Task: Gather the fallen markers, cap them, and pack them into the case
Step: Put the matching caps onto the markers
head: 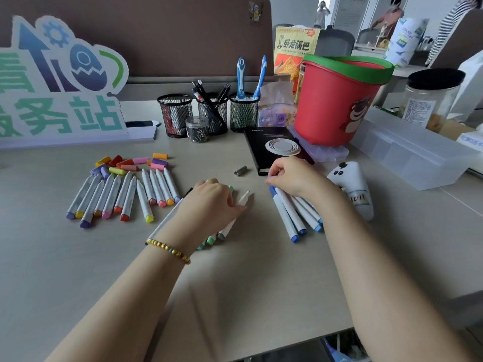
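My left hand [211, 199] grasps an uncapped marker [244, 198], tip pointing away toward the black notebook [264, 150]. My right hand [290, 176], nearer that notebook, pinches a blue cap [271, 176] just right of the tip.

Both forearms are reaching forward, the left hand [209, 202] lying palm down with fingers curling over something beneath it, while the right hand [292, 176] is hovering with fingertips pinching together.

Warm-toned markers [122, 197] fanned left, loose caps [132, 163] behind; blue markers [295, 212] right; clear case [407, 152] far right.
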The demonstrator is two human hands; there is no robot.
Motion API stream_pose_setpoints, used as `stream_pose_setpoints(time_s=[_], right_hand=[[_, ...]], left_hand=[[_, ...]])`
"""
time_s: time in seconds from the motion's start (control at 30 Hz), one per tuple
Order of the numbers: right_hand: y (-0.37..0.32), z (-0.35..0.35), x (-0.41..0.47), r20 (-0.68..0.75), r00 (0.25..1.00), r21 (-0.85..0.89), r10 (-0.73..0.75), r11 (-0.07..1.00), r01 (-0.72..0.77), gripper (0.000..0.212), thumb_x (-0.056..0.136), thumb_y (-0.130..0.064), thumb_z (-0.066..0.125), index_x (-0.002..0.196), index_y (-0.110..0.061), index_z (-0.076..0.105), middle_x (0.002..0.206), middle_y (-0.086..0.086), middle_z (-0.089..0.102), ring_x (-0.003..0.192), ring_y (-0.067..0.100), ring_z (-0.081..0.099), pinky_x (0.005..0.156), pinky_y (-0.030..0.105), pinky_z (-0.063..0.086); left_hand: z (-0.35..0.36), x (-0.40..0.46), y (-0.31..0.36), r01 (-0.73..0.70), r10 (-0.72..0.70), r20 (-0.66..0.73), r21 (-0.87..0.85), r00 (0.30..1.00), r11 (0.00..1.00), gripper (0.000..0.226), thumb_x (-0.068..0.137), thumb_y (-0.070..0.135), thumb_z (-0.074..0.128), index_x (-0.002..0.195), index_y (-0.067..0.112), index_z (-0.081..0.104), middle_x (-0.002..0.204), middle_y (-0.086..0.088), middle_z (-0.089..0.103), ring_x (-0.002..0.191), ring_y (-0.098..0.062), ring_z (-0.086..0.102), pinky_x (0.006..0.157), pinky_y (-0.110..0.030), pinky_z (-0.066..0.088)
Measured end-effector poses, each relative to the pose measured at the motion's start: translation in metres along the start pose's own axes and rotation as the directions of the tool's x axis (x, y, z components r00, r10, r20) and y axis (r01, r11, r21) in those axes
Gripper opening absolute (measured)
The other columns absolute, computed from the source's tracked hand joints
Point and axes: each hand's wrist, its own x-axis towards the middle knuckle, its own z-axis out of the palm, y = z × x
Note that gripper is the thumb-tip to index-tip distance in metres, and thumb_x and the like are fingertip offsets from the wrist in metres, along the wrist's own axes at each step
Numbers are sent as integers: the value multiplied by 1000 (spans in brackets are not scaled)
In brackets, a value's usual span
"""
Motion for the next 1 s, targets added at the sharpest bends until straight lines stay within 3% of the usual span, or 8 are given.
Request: stream_pose_setpoints(time_s=[0.17, 0.3, 0.4, 0.53, 0.67, 0.73, 0.83, 1.0], right_hand=[[-5, 3, -4, -4, 1000, -104, 22, 994, -22, 13, 82, -28, 65, 90, -17, 64, 88, -4, 63, 89, 17, 58, 83, 35, 50], [-2, 5, -1, -81, 995, -89, 61, 994, -68, 9, 87, -25, 57, 90, -19, 62, 81, -5, 57, 92, 21, 58, 83, 38, 48], [-5, 7, 8, -192, 981, -14, 15, 1000, -18, 15, 89, -20, 53, 98, -21, 65, 88, -5, 57, 98, 23, 57, 86, 40, 48], [-16, 19, 25, -107, 978, -242, -178, 959, 148, 27, 92, -22, 54, 118, -26, 62, 127, 0, 51, 122, 26, 38, 98, 34, 32], [-25, 33, 32, -38, 968, -455, -248, 867, 205, 30, 93, -24, 52, 122, -29, 59, 145, -1, 35, 130, 27, 26, 103, 36, 22], [-27, 36, 34, -24, 964, -496, -264, 840, 218, 27, 92, -27, 53, 118, -28, 61, 145, 0, 35, 128, 27, 26, 101, 36, 22], [-30, 34, 35, -39, 949, -507, -314, 824, 252, 20, 90, -32, 57, 106, -22, 65, 133, -1, 45, 123, 26, 31, 96, 33, 23], [-34, 36, 34, 9, 959, -613, -282, 757, 228, 29, 93, -33, 52, 113, -13, 59, 123, 6, 50, 120, 27, 35, 99, 35, 26]], left_hand=[[6, -1, 6, -6, 3, 29, 100, 1000, 995, 38, 88, 46, 51, 97, 12, 63, 104, -6, 54, 103, -25, 48, 87, -30, 40], [5, 0, 6, -6, 2, 35, 123, 999, 992, 35, 88, 41, 52, 94, 8, 63, 95, -7, 52, 97, -26, 48, 80, -31, 40], [-6, 7, 0, 85, -87, -10, -99, 996, 991, 37, 88, 36, 54, 83, 1, 65, 78, -8, 53, 71, -24, 49, 63, -28, 38], [-18, 13, -14, 212, -271, -24, -560, 962, 801, 33, 91, 29, 53, 81, -1, 62, 60, -7, 51, 53, -19, 43, 47, -22, 33], [-20, 12, -20, 260, -355, 86, -838, 931, 480, 30, 95, 28, 50, 94, -1, 57, 74, -7, 58, 63, -18, 53, 63, -32, 53], [-20, 12, -20, 255, -347, 124, -896, 929, 363, 24, 96, 25, 48, 93, 2, 52, 78, -6, 64, 61, -14, 58, 53, -26, 55], [-18, 12, -19, 252, -333, 153, -927, 930, 278, 20, 97, 21, 48, 94, 2, 49, 70, -5, 67, 48, -10, 61, 43, -23, 51], [-18, 9, -16, 261, -333, 175, -937, 926, 233, 22, 98, 18, 46, 85, 6, 59, 69, -5, 66, 46, -6, 62, 54, -23, 55]])
